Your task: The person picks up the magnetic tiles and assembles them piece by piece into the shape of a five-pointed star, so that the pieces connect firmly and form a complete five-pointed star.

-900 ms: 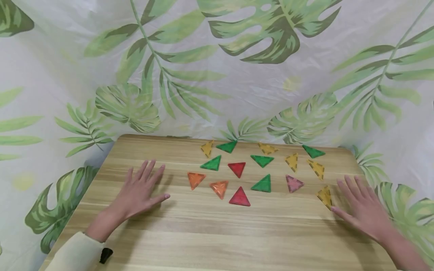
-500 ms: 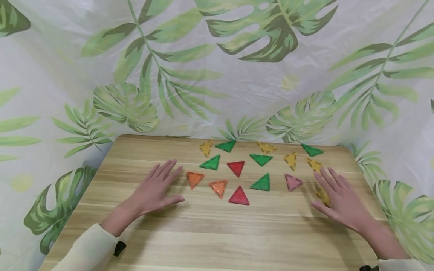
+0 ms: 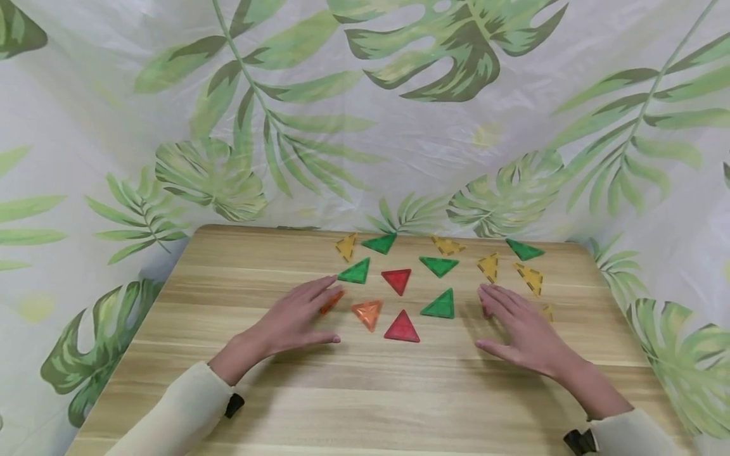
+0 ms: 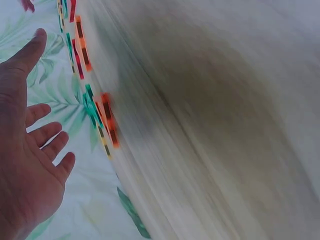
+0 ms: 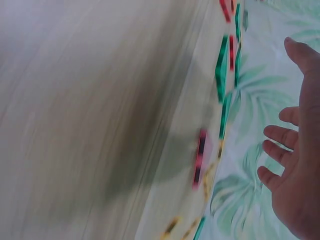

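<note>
Translucent triangular magnetic tiles in several colours lie flat and spread out on the table. My left hand (image 3: 291, 320) hovers over the left side, fingers extended and thumb apart, partly covering an orange tile (image 3: 332, 303). Beside it lies a second orange tile (image 3: 367, 314). On the right, my right hand (image 3: 527, 332) hovers with extended fingers, hiding most of a pink tile (image 5: 199, 159). A red triangle (image 3: 402, 327) and a green tile (image 3: 439, 304) lie between the hands. Both wrist views show the hands raised above the tiles, holding nothing.
Farther back are a red tile (image 3: 397, 280), a green tile (image 3: 381, 244) and several yellow tiles, one of them (image 3: 529, 277) beyond my right hand. The wooden table (image 3: 388, 405) ends against a leaf-patterned cloth (image 3: 319, 126).
Both hands have moved inward towards each other, the left rightward and the right leftward past a yellow tile. The tiles appear to lie where they were.
</note>
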Action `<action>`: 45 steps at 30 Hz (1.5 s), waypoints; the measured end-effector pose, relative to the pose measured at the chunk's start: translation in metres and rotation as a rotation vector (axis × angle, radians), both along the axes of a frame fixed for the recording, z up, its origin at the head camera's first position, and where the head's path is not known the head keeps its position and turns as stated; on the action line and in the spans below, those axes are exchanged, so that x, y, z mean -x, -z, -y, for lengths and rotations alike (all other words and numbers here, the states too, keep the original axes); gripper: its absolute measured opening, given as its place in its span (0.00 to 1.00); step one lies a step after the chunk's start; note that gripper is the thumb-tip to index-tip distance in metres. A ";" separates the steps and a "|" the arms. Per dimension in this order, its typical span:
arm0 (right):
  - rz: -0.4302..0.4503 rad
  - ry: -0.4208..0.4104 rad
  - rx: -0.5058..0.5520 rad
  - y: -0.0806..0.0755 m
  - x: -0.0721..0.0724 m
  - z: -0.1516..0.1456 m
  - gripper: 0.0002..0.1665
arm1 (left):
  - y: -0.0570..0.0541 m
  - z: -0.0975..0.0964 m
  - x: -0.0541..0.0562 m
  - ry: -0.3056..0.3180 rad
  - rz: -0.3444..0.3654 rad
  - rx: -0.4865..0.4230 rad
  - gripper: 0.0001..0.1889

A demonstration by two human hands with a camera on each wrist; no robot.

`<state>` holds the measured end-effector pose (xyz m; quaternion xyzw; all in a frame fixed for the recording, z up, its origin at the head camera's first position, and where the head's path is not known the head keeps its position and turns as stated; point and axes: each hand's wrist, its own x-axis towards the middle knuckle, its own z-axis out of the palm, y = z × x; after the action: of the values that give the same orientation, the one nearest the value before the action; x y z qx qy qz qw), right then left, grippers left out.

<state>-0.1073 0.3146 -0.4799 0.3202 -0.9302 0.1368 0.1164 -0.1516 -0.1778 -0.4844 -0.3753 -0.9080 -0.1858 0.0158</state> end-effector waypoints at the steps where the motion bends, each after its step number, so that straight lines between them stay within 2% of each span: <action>1: 0.012 -0.008 0.006 0.000 0.000 0.005 0.56 | 0.000 -0.003 0.001 0.007 0.007 0.001 0.51; 4: 0.038 -0.033 0.028 0.003 0.002 0.022 0.57 | 0.002 -0.012 0.003 0.031 0.032 -0.001 0.52; 8: 0.077 -0.081 0.085 0.009 0.006 0.042 0.56 | 0.005 -0.026 0.005 0.054 0.102 0.001 0.51; 12: 0.157 -0.101 0.124 0.014 0.008 0.060 0.55 | 0.007 -0.039 0.008 0.065 0.167 -0.005 0.50; 16: 0.230 -0.098 0.132 0.017 0.011 0.077 0.52 | 0.008 -0.051 0.010 0.081 0.204 -0.020 0.48; 28: 0.263 -0.127 0.103 0.028 0.029 0.113 0.49 | 0.014 -0.070 0.026 0.105 0.311 -0.021 0.43; 39: 0.236 -0.174 0.074 0.033 0.043 0.124 0.43 | 0.017 -0.079 0.037 0.156 0.321 0.005 0.37; 45: 0.269 -0.172 0.076 0.032 0.047 0.127 0.39 | 0.014 -0.082 0.040 0.177 0.325 0.032 0.35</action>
<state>-0.1546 0.1872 -0.5120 0.3726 -0.9007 0.2230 -0.0091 -0.1921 -0.0962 -0.4986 -0.4191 -0.8648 -0.2300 -0.1536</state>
